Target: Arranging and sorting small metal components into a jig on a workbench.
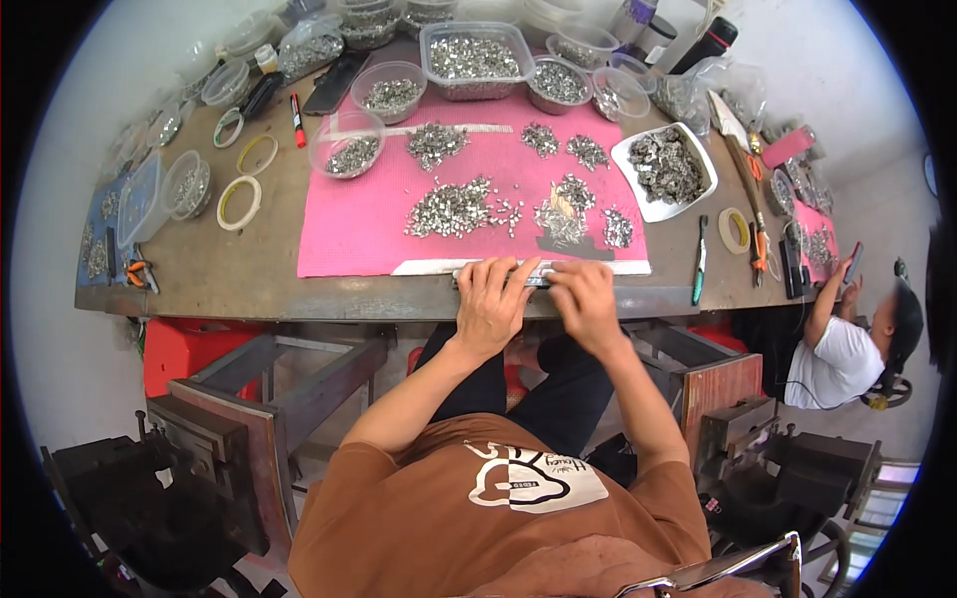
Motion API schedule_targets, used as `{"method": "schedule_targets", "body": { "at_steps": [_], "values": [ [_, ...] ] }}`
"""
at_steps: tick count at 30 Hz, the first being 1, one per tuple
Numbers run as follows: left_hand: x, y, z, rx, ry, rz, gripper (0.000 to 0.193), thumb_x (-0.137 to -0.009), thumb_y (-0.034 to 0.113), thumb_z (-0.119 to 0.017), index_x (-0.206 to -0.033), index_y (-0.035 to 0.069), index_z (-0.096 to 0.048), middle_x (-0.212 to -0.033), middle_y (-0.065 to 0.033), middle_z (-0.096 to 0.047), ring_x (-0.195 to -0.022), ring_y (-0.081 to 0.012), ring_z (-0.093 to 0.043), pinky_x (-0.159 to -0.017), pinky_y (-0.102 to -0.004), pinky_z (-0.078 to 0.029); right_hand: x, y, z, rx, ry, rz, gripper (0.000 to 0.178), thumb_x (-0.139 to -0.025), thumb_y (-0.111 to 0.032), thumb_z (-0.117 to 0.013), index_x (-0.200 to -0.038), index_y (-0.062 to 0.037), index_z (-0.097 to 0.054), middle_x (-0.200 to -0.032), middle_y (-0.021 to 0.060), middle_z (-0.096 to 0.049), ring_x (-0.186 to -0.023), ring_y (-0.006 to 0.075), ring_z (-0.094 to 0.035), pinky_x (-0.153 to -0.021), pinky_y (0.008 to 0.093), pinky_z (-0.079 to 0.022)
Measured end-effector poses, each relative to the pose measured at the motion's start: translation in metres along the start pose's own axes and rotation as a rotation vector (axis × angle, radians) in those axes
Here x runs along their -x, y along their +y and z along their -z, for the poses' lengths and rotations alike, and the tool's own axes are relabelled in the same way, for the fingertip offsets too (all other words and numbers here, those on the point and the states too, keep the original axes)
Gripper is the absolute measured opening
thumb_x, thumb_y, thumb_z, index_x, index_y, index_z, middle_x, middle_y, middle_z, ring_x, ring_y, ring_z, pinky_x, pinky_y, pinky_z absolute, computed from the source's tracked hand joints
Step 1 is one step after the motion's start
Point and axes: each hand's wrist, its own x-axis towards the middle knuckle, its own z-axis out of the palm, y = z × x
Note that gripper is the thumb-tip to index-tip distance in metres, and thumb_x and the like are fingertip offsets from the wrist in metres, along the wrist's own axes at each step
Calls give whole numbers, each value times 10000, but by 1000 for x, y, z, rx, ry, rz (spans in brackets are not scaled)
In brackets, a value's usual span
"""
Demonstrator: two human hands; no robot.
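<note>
A long workbench (pixel 239 269) crosses the view. Below it, a brown T-shirt (pixel 399 508) carries dark lettering (pixel 565 464) above a bear print (pixel 536 488). A pink mat (pixel 344 224) holds heaps of small silvery metal pieces (pixel 449 209). At its near edge, the left hand (pixel 491 307) and right hand (pixel 586 304), fingers bent, touch a narrow metal strip (pixel 539 277); whether they pinch it cannot be told.

The left hand (pixel 491 302) and right hand (pixel 586 302) sit close together (backs upward, fingers bent), their bare forearms (pixel 411 396) angling inward.
</note>
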Motion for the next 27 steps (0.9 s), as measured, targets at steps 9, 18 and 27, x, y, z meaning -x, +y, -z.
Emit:
{"method": "schedule_targets", "body": {
  "at_steps": [9,18,27],
  "values": [
    [-5,0,1,6,-16,7,532,-799,142,-759,-1312,120,-621,-1123,-75,-565,-1071,-271,-529,-984,-448,-332,-135,108,-41,82,68,-314,171,-912,-141,-629,-944,4,-712,-907,200,-663,-889,391,-643,-793,475,-494],
    [-20,-4,30,142,-126,-15,426,-853,157,-733,-1263,95,-636,-1092,-94,-617,-1040,-258,-576,-1038,-484,-309,-147,124,-63,136,-7,-464,213,-853,-256,-740,-886,-49,-705,-909,160,-688,-905,359,-662,-788,486,-481],
    [-83,-43,24,87,-117,-66,233,-912,169,-668,-1138,121,-696,-976,-51,-656,-972,-227,-599,-1053,-495,-295,-147,128,-64,131,37,-288,165,-826,-163,-735,-860,-8,-688,-843,159,-681,-779,339,-667,-732,453,-514]
  ]
}}
